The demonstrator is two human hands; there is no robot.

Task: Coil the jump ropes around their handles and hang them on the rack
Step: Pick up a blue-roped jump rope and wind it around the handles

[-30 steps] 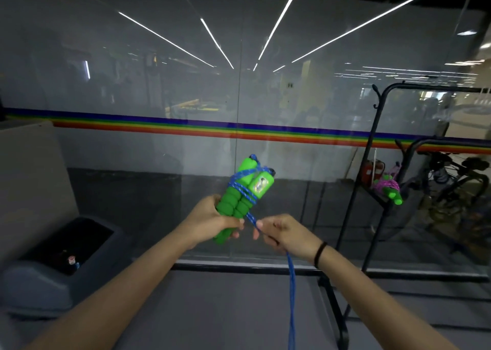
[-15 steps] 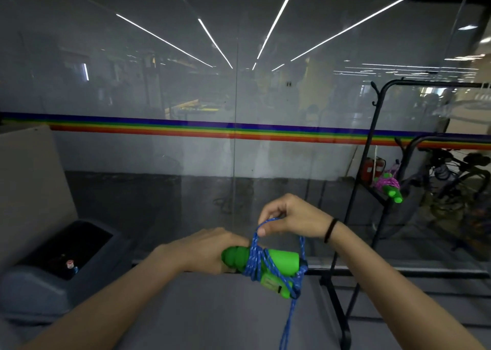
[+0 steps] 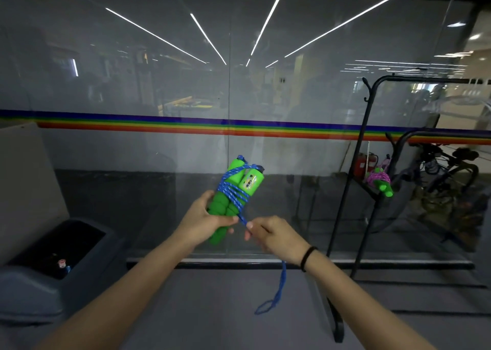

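Matt green foam handles (image 3: 228, 203), braided blue cord (image 3: 235, 194), glossy glass wall (image 3: 159, 83), black metal rack (image 3: 364, 163).

The left hand (image 3: 202, 222) hides part of the handles (image 3: 221, 206), the right hand (image 3: 273, 234) part of the rope (image 3: 280, 286).

the pair of jump rope handles (image 3: 233, 190) stands tilted at the centre, its lower end gripped in the left hand (image 3: 204, 218), with the rope (image 3: 279, 288) wound around its middle. the right hand (image 3: 271, 234) is just right of the left hand and pinches the rope where it leaves the coil; the loose end hangs below that hand. the rack (image 3: 364, 147) stands to the right, before the glass wall (image 3: 159, 83), with a second coiled jump rope (image 3: 378, 181) on it. a bin (image 3: 53, 248) sits low at the left.
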